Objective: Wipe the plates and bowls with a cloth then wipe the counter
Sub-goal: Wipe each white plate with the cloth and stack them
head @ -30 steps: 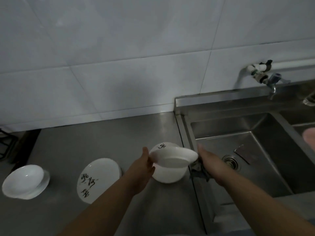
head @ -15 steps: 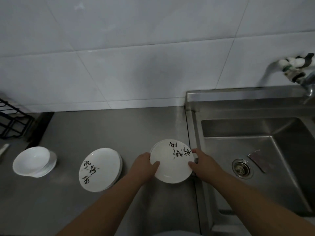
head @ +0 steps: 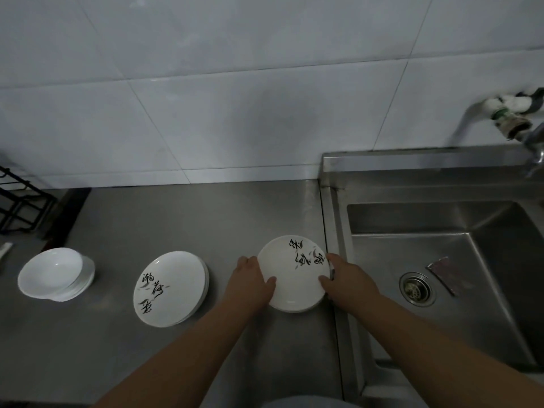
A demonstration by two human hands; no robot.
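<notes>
The plate (head: 294, 275) lies face up at the right edge of the counter (head: 176, 216), just beside the sink (head: 335, 201). A second rim shows under its near edge, so it appears to rest on another plate.

**Grip.** Your left hand (head: 253, 282) holds the plate's left rim and your right hand (head: 347, 281) holds the right rim. Each thumb lies over the top of the rim. The fingers beneath are hidden. The cloth is not plainly in view. A dark sliver between the right hand and the rim may be it, but this cannot be confirmed.

**Handling.**
- Treat the plate as stiff, glazed and breakable. It looks light enough for one hand.
- Expect the glaze to be slippery, more so if it is damp.
- Take hold at the rim, thumb on top and fingers underneath, at opposite sides as now.
- Support the plate with the left hand while the right hand wipes.
- Do not let the plate overhang the sink edge; a slip there probably chips it.

**Other items.** A stack of plates (head: 169, 290) sits left of your hands. The bowls (head: 54, 275) stand near the left edge of the counter.
</notes>
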